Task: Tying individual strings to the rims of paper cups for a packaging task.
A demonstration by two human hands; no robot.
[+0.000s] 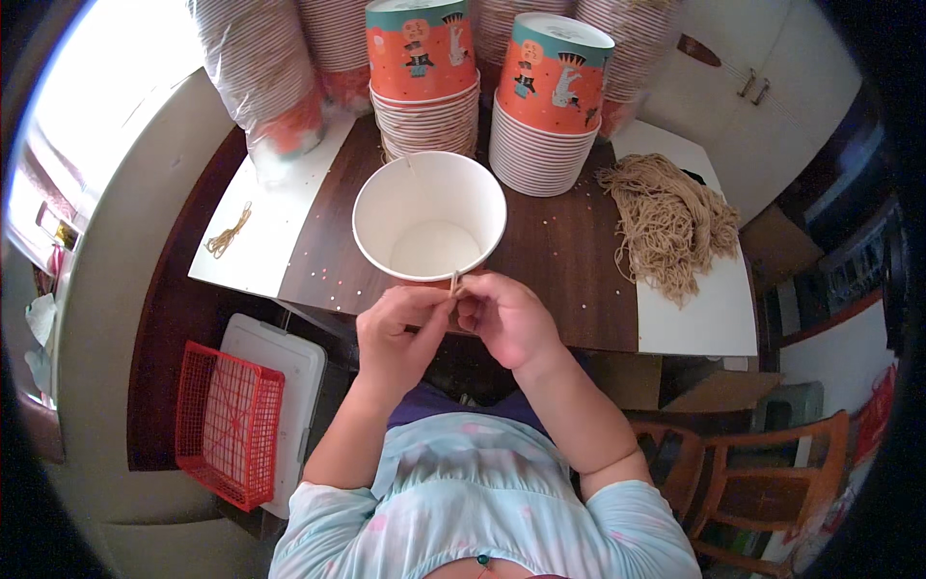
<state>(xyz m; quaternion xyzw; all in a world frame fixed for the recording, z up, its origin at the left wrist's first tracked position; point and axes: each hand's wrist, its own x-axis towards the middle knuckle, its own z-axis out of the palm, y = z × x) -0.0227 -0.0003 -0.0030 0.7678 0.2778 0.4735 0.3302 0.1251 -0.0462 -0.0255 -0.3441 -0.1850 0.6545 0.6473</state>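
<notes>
A white-lined paper bucket (429, 217) stands at the table's near edge, its open mouth toward me. A short tan cord (455, 284) is at its near rim, pinched between the fingertips of both hands. My left hand (397, 323) is closed on the cord from the left. From the right my right hand (509, 317) grips it too, thumb and forefinger together and the other fingers curled. A bit of cord (409, 162) also shows at the bucket's far rim. The bucket's outer wall is mostly hidden from me.
Upside-down orange and teal buckets form a stack (424, 121) behind, with another stack (545, 145) beside it. Plastic-wrapped stacks (256, 68) stand farther back. Tan cords lie in a heap (675, 217) at right; a small bundle (230, 232) is at left. A red basket (230, 420) sits below left, a wooden chair (762, 473) below right.
</notes>
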